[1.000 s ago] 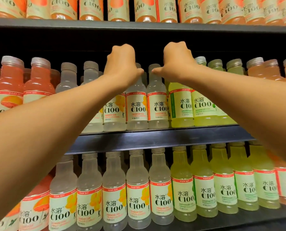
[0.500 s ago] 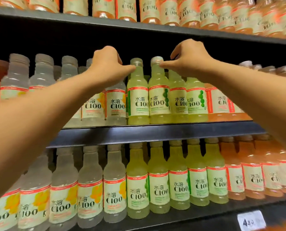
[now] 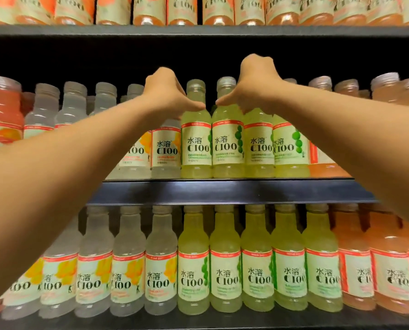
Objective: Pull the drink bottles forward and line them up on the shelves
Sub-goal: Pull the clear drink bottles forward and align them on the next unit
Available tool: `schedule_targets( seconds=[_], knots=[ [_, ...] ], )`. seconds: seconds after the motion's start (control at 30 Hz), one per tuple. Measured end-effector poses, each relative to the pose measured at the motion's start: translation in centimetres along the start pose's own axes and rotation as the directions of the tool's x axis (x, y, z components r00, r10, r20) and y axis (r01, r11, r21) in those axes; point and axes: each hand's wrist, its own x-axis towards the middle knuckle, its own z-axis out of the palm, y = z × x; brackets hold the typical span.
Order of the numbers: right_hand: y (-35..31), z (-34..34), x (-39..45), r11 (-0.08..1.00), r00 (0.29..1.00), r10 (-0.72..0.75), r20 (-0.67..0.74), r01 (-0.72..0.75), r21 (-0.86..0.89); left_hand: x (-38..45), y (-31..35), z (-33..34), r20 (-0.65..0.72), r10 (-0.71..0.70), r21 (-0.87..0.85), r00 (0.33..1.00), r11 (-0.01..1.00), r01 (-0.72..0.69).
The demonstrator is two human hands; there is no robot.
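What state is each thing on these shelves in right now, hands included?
Left hand: fingers curled over bottle tops, grip hidden.
Right hand: fingers curled over yellow-green bottle tops, grip hidden.
Yellow-green bottles, middle shelf: upright, capped, at the front edge.
Clear bottles, middle shelf: upright, labels forward.
Orange bottles, middle shelf: upright, capped.
Bottom shelf bottles: upright, in an even front row.
Top shelf bottles: upright, only lower halves visible.

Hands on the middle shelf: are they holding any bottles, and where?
The fingers are hidden. The left hand and right hand reach over bottle necks, so any grip cannot be told.
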Motion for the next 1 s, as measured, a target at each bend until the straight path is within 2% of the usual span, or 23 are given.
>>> schedule_targets(
  seconds=[0.13,0.4,0.53,0.9,1.0],
  knots=[
    [-0.2,0.4,-0.3,0.999,0.999,0.036,0.034,-0.037,0.040,0.5,-0.3,-0.4,0.070,-0.028,-0.063,0.997,0.998,0.033],
    [0.2,1.5,0.1,0.999,0.999,0.028,0.018,-0.029,0.026,0.9,-0.2,-0.9,0.136,-0.035,-0.080,0.990,0.996,0.046],
    [0.2,1.5,0.6,1.000,0.999,0.019,0.031,-0.019,-0.013,0.9,-0.5,-0.6,0.119,-0.015,-0.064,0.993,0.998,0.023],
    [0.6,0.9,0.0,0.999,0.999,-0.016,0.037,0.015,0.033,0.5,-0.3,-0.8,0.135,-0.004,-0.056,0.991,0.998,0.011],
    [1.7,-1.7,-0.4,0.997,0.999,-0.033,-0.008,0.034,0.075,0.2,-0.2,-1.0,0.038,0.048,0.030,0.998,0.998,-0.050]
  ],
)
